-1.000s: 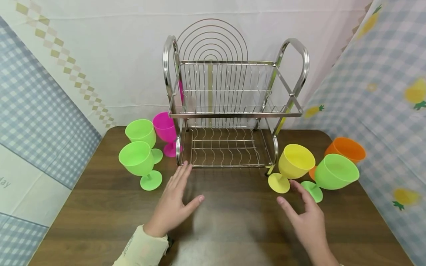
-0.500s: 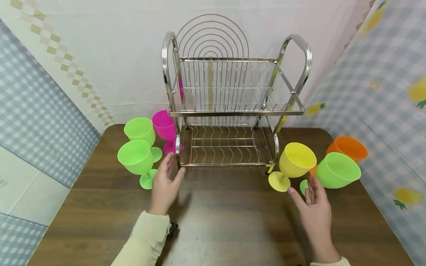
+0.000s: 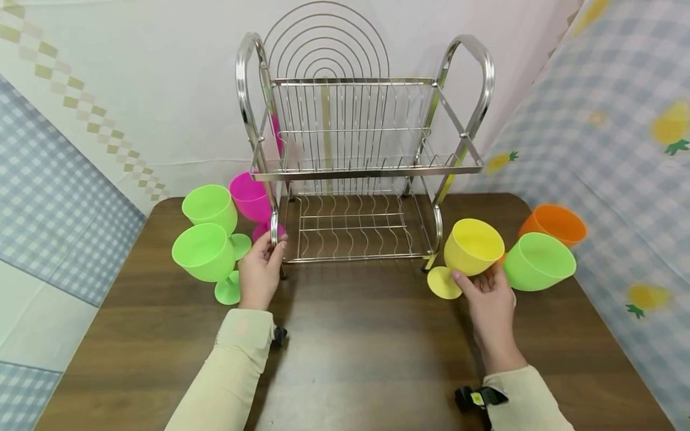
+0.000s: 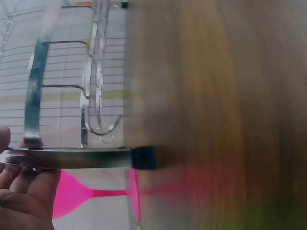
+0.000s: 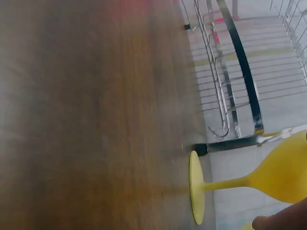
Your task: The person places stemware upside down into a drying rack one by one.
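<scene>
In the head view my left hand (image 3: 259, 269) grips the left front leg of a two-tier metal dish rack (image 3: 345, 173). Fingers (image 4: 41, 189) and thumb lie on either side of that leg in the left wrist view. My right hand (image 3: 492, 305) is beside a yellow goblet (image 3: 473, 248), its thumb close to the base of the bowl. The goblet stands upright on its foot in the right wrist view; contact with the hand cannot be made out. A green goblet (image 3: 539, 263) stands just right of that hand, with an orange goblet (image 3: 552, 222) behind it.
Left of the rack stand a magenta goblet (image 3: 250, 196) and two green goblets, one at the back (image 3: 210, 206) and one in front (image 3: 203, 254). A brown wooden table (image 3: 356, 359) carries everything. Patterned cloth (image 3: 178, 72) hangs behind and at both sides.
My left hand has moved forward and left from above the table and now holds the rack's leg. My right hand has moved forward, closer to the yellow goblet. The head view has shifted slightly.
</scene>
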A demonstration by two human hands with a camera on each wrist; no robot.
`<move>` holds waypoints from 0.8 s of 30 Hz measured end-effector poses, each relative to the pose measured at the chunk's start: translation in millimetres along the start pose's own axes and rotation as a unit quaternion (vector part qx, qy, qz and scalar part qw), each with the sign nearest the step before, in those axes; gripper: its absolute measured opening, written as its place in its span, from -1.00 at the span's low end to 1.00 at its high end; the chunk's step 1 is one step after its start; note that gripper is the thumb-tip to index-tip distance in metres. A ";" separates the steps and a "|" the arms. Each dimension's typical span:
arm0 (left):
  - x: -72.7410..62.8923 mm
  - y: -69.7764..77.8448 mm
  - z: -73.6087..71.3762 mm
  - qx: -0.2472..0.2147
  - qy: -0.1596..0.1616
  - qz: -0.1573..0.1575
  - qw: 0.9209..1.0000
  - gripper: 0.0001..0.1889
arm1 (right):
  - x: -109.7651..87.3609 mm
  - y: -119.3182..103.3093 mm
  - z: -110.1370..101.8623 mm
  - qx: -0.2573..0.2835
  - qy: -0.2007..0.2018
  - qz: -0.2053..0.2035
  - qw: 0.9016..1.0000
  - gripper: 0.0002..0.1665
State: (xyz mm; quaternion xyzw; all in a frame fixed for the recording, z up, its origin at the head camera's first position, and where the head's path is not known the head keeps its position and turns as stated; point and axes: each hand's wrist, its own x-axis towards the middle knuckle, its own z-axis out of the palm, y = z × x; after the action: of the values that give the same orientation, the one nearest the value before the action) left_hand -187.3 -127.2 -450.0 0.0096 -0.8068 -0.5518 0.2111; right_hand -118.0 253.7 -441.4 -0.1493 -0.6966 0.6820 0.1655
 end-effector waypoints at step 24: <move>-4.6 2.3 -4.2 0.067 0.004 0.005 0.998 -0.73 | -1.8 2.2 0.9 -0.017 0.006 -0.015 1.000 -0.12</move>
State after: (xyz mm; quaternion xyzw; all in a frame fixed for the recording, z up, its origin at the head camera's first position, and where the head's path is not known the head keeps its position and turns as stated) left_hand -181.2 -128.9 -448.2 0.0220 -0.8411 -0.4954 0.2160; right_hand -116.8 252.2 -443.7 -0.1455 -0.7095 0.6665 0.1769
